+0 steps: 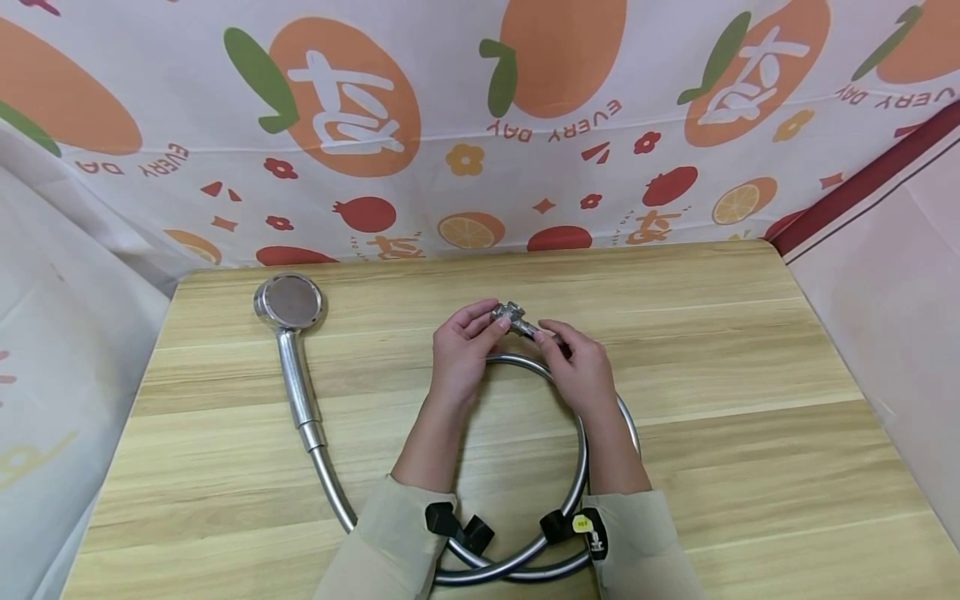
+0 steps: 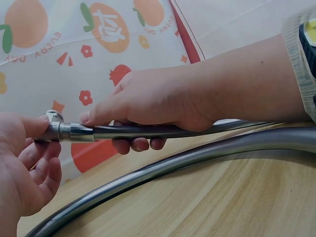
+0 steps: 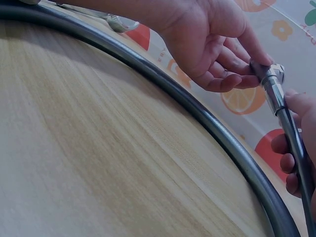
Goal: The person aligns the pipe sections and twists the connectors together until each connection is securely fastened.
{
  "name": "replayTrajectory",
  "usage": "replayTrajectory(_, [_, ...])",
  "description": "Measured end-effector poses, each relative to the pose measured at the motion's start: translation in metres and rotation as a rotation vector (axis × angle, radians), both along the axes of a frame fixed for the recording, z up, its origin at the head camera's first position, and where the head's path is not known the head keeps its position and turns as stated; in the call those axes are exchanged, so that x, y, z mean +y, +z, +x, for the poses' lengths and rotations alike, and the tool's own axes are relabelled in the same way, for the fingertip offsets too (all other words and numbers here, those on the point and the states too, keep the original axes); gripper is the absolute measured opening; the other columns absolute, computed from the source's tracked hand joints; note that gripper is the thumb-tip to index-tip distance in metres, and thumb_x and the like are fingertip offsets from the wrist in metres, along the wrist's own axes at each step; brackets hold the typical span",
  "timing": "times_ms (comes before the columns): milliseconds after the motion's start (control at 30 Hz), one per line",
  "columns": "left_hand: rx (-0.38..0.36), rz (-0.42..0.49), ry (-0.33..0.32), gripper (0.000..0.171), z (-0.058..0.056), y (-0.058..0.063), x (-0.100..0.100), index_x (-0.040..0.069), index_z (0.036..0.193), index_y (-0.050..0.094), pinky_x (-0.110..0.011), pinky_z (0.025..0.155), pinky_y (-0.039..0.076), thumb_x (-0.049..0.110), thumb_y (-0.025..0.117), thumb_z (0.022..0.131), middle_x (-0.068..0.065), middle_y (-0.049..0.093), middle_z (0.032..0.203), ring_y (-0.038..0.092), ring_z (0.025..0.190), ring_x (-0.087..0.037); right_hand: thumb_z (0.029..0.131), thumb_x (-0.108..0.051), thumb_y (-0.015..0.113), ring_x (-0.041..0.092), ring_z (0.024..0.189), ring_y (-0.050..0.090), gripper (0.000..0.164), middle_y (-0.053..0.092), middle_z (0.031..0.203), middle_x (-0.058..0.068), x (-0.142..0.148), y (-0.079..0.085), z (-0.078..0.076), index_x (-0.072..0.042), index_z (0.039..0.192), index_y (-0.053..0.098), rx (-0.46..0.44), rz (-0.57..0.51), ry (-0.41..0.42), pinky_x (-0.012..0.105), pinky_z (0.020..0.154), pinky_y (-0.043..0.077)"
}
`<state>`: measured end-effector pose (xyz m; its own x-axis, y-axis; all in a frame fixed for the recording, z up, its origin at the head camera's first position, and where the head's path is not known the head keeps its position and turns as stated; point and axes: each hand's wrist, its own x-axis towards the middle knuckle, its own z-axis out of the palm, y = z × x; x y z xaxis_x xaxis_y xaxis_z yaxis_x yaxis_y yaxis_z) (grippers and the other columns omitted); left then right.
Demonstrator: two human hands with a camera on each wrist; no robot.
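A small chrome valve-like fitting (image 1: 508,312) with a short side branch is pinched between the thumb and fingers of my left hand (image 1: 461,358). My right hand (image 1: 583,375) grips the end of a grey metal shower hose (image 2: 103,132), its thumb beside the silver collar (image 2: 82,131). In the left wrist view the collar meets the fitting's threaded neck (image 2: 64,131), with some thread showing. How far they are screwed together cannot be told. The hose loops beneath both forearms, and a chrome shower head (image 1: 291,303) lies at the left.
A wooden table (image 1: 750,375) lies under everything. The hose's lower coils (image 1: 487,573) cross near the front edge. A fruit-print cloth (image 1: 427,100) hangs behind the table, with a dark red edge (image 1: 862,179) at the right.
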<state>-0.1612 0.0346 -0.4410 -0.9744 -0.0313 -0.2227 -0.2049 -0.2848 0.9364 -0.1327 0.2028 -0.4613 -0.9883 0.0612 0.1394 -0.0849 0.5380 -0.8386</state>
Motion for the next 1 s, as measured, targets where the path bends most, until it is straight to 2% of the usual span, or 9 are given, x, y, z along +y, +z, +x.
replayTrajectory(100, [-0.003, 0.001, 0.001, 0.038, -0.0001, 0.0006, 0.0003, -0.002, 0.121, 0.065, -0.020, 0.063, 0.053, 0.004, 0.075, 0.085, 0.001, 0.075, 0.095, 0.068, 0.081, -0.005, 0.097, -0.041, 0.060, 0.018, 0.069, 0.056, 0.041, 0.067, 0.080, 0.002, 0.0006, -0.0006, -0.0002, -0.011, 0.124, 0.066, 0.008, -0.017, 0.006, 0.031, 0.063, 0.048])
replayTrajectory(200, [-0.004, 0.005, 0.001, 0.038, -0.0003, 0.0010, 0.0008, -0.003, 0.122, 0.064, -0.020, 0.062, 0.053, 0.003, 0.075, 0.085, 0.000, 0.075, 0.096, 0.068, 0.080, -0.005, 0.093, -0.038, 0.068, 0.017, 0.067, 0.054, 0.042, 0.064, 0.077, 0.001, 0.0009, 0.0003, 0.0003, -0.011, 0.124, 0.064, 0.017, -0.033, 0.007, 0.030, 0.062, 0.046])
replayTrajectory(300, [-0.009, 0.004, 0.001, 0.038, -0.0005, 0.0014, 0.0010, -0.003, 0.122, 0.065, -0.021, 0.063, 0.054, 0.003, 0.075, 0.085, -0.002, 0.075, 0.097, 0.068, 0.081, -0.005, 0.086, -0.036, 0.077, 0.017, 0.066, 0.054, 0.042, 0.062, 0.075, 0.001, 0.0010, 0.0014, 0.0010, -0.013, 0.118, 0.063, 0.019, -0.039, 0.001, 0.031, 0.061, 0.046])
replayTrajectory(400, [-0.010, 0.001, 0.004, 0.036, -0.0006, 0.0017, 0.0010, 0.000, 0.120, 0.066, -0.022, 0.063, 0.054, 0.003, 0.075, 0.085, -0.003, 0.075, 0.098, 0.069, 0.081, -0.005, 0.084, -0.033, 0.080, 0.017, 0.064, 0.052, 0.035, 0.061, 0.074, 0.001, 0.0010, 0.0015, 0.0011, -0.016, 0.109, 0.064, 0.018, -0.033, -0.001, 0.031, 0.059, 0.044])
replayTrajectory(567, [-0.013, -0.001, 0.009, 0.032, -0.0008, 0.0020, 0.0009, 0.003, 0.117, 0.069, -0.021, 0.062, 0.053, 0.003, 0.075, 0.085, -0.004, 0.075, 0.099, 0.069, 0.082, -0.005, 0.088, -0.035, 0.074, 0.017, 0.068, 0.054, 0.023, 0.061, 0.076, 0.001, 0.0004, 0.0012, 0.0005, -0.017, 0.102, 0.069, 0.023, -0.016, -0.001, 0.030, 0.062, 0.045])
replayTrajectory(800, [-0.023, -0.009, 0.004, 0.032, -0.0005, 0.0027, 0.0002, 0.004, 0.116, 0.069, -0.020, 0.063, 0.053, 0.004, 0.076, 0.085, -0.005, 0.075, 0.102, 0.070, 0.084, -0.007, 0.094, -0.039, 0.065, 0.016, 0.082, 0.064, 0.030, 0.072, 0.093, 0.002, -0.0010, 0.0026, 0.0008, -0.013, 0.105, 0.075, 0.032, -0.021, 0.007, 0.034, 0.073, 0.054])
replayTrajectory(933, [-0.022, -0.010, 0.006, 0.033, -0.0004, 0.0022, 0.0001, 0.003, 0.117, 0.069, -0.020, 0.062, 0.053, 0.004, 0.075, 0.085, -0.005, 0.075, 0.102, 0.070, 0.083, -0.006, 0.096, -0.040, 0.063, 0.016, 0.088, 0.066, 0.031, 0.073, 0.098, 0.002, -0.0012, 0.0027, 0.0007, -0.013, 0.106, 0.075, 0.021, -0.007, 0.000, 0.036, 0.079, 0.055])
replayTrajectory(1000, [-0.018, -0.008, 0.008, 0.034, -0.0005, 0.0018, 0.0001, 0.001, 0.118, 0.068, -0.019, 0.061, 0.053, 0.004, 0.075, 0.085, -0.004, 0.076, 0.100, 0.069, 0.082, -0.005, 0.097, -0.040, 0.062, 0.017, 0.086, 0.065, 0.033, 0.073, 0.095, 0.003, -0.0011, 0.0024, 0.0006, -0.013, 0.109, 0.074, 0.018, -0.007, 0.001, 0.036, 0.077, 0.054])
